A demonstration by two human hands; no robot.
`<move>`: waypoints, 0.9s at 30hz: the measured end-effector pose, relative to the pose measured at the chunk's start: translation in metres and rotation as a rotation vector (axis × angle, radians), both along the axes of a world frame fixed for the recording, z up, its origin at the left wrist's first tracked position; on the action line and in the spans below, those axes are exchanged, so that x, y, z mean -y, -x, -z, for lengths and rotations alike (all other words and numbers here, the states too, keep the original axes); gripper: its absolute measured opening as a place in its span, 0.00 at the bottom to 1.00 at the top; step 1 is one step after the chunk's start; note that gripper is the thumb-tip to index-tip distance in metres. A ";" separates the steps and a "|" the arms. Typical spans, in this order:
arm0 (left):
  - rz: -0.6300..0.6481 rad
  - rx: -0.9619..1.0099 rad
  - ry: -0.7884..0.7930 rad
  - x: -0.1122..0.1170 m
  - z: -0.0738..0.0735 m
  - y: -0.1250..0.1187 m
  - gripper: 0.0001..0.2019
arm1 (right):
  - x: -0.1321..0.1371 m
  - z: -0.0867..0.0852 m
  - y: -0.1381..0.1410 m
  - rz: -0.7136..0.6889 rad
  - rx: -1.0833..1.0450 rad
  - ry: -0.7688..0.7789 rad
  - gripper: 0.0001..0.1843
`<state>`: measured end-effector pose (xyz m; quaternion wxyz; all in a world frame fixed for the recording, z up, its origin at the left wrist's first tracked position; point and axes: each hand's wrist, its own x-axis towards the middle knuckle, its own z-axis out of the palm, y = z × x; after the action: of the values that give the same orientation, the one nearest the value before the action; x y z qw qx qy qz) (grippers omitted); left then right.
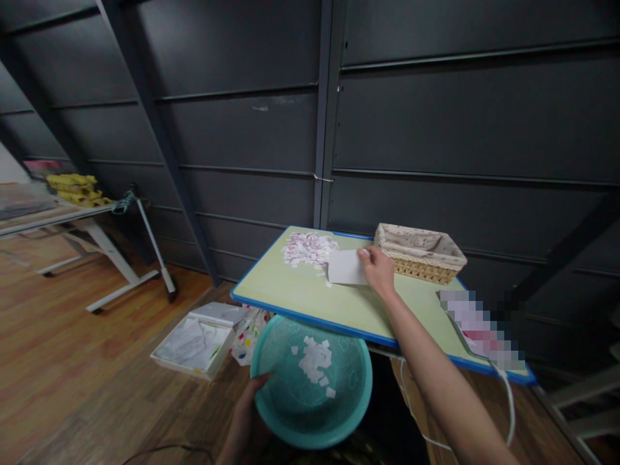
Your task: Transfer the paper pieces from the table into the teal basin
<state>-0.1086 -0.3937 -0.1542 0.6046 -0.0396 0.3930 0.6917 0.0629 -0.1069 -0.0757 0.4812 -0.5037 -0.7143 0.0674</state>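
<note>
A teal plastic basket (314, 429) is tilted below the table's front edge, with several small white paper pieces (316, 360) inside. My left hand (252, 392) grips its left rim, thumb over the edge; the other fingers are hidden. Above the tabletop, my right hand (378, 270) pinches the right end of a flat white card (347, 267). The card's left end is beside a heap of small white and pinkish paper pieces (307, 248) on the pale green table (310, 303). A few loose pieces lie near the card's lower edge.
A lined wicker basket (421, 252) stands at the table's back right. A blurred-out flat object (477, 326) with a white cable lies at the right end. On the floor at left is an open white box (198, 339) beside a dotted bag (252, 332). A dark panelled wall rises behind.
</note>
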 end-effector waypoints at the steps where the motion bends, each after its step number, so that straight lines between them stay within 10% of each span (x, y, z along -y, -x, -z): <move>1: 0.000 0.007 0.001 0.000 -0.001 0.000 0.29 | 0.000 0.000 0.000 -0.008 -0.016 -0.002 0.22; 8: -0.031 -0.015 -0.039 -0.003 0.000 -0.001 0.29 | -0.005 0.002 0.000 -0.070 -0.013 0.040 0.20; 20: 0.021 -0.108 -0.122 -0.004 0.003 0.006 0.31 | 0.019 0.000 0.015 -0.744 -0.212 0.540 0.21; 27: -0.037 -0.031 -0.097 -0.003 0.000 0.002 0.35 | 0.001 0.000 0.007 -0.263 -0.350 0.114 0.26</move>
<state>-0.1102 -0.3906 -0.1538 0.5867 -0.0069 0.3674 0.7217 0.0555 -0.1082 -0.0753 0.5556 -0.4133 -0.6745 0.2559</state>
